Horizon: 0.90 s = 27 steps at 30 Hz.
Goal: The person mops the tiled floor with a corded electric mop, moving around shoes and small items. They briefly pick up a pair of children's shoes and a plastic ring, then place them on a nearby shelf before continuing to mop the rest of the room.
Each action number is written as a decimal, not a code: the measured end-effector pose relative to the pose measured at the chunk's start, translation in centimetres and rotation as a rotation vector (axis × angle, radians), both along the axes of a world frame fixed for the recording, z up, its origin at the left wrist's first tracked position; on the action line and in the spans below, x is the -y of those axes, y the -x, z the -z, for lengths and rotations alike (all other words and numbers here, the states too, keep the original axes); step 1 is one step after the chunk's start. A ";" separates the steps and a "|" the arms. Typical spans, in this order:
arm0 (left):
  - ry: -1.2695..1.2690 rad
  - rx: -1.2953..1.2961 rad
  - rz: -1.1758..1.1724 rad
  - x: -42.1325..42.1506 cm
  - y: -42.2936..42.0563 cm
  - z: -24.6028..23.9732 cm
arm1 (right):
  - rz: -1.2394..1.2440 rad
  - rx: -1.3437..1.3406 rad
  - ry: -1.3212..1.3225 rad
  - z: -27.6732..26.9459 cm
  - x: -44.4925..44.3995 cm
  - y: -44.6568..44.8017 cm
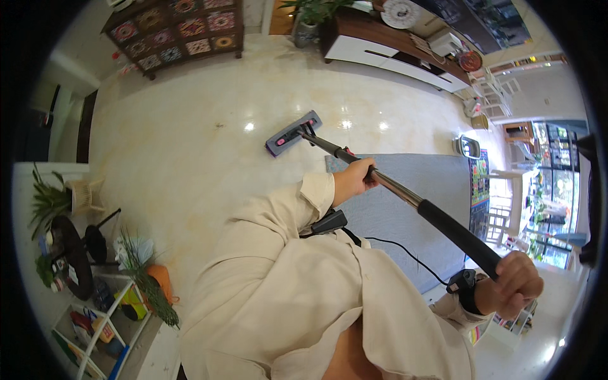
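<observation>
A flat mop with a telescopic metal pole [399, 186] runs across my front, from lower right up to the left. My left hand [354, 179] is wrapped around the pole partway down, below the long black foam grip [458, 237]. At the top end of that grip, my right hand [517, 285] is closed over it. The mop's grey rectangular head [294, 133] rests tilted in heading on the glossy pale tile floor [190, 142], just beyond the corner of the grey rug [403, 209]. Black devices are strapped at both wrists.
A tile-patterned chest [180, 33], a potted plant [305, 33] and a low TV cabinet [394, 52] line the far side. A grey basin [468, 147] stands near the rug's right end. Shelving [102, 327] and plants are at left. A black cable [408, 251] hangs before me.
</observation>
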<state>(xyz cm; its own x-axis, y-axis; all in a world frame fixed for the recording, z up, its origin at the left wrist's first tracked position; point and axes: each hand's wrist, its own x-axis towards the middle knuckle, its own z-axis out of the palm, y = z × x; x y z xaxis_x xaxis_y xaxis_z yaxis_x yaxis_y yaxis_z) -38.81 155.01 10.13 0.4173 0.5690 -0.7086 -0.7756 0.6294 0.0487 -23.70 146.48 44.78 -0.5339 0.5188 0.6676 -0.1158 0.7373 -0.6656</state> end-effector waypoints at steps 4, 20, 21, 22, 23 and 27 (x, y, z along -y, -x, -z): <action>0.114 -0.038 -0.029 -4.7 -5.5 2.4 | -0.117 0.112 0.081 1.8 -3.7 -2.7; -0.019 -0.055 -0.602 -8.7 8.3 8.6 | -1.014 0.181 0.266 7.8 -15.0 7.1; -0.027 -0.055 -0.632 -7.9 9.8 8.8 | -1.075 0.199 0.266 8.0 -14.8 8.3; -0.043 -0.075 -0.635 -7.0 11.2 8.9 | -1.091 0.179 0.273 8.1 -14.3 9.4; -0.067 -0.077 -0.652 -6.0 12.4 9.0 | -1.122 0.177 0.269 8.2 -13.9 10.5; -0.092 -0.125 -0.678 -1.5 16.6 8.8 | -1.244 0.181 0.252 7.9 -12.4 14.4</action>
<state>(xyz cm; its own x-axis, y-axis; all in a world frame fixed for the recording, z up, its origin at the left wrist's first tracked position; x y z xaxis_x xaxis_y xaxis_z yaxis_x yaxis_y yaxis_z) -55.40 156.51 1.29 -0.1336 0.7352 -0.6645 -0.9811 -0.0033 0.1936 -38.10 158.83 36.90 -0.8206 -0.2918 0.4914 -0.5261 0.0498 -0.8490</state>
